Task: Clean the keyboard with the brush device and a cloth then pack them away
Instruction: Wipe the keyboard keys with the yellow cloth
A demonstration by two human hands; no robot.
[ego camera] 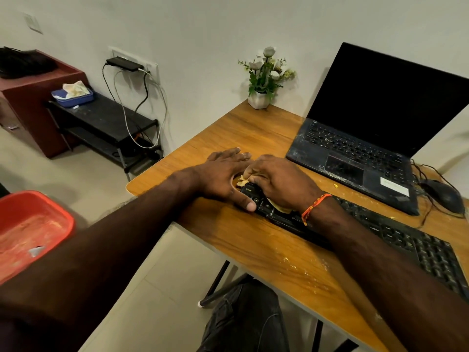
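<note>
A black keyboard (396, 232) lies along the front edge of the wooden table (266, 247). My right hand (281, 181) grips a yellowish cloth (242, 181) and presses it onto the keyboard's left end. My left hand (223, 176) lies flat with straight fingers on the table, its thumb against the keyboard's left edge. A second piece of the cloth shows under my right wrist. No brush device is in view.
An open dusty laptop (360, 158) stands behind the keyboard, with a black mouse (444, 196) and its cable to the right. A potted plant (264, 80) sits at the table's far corner. A red tub (28, 229) is at left. A black shelf (106, 123) stands by the wall.
</note>
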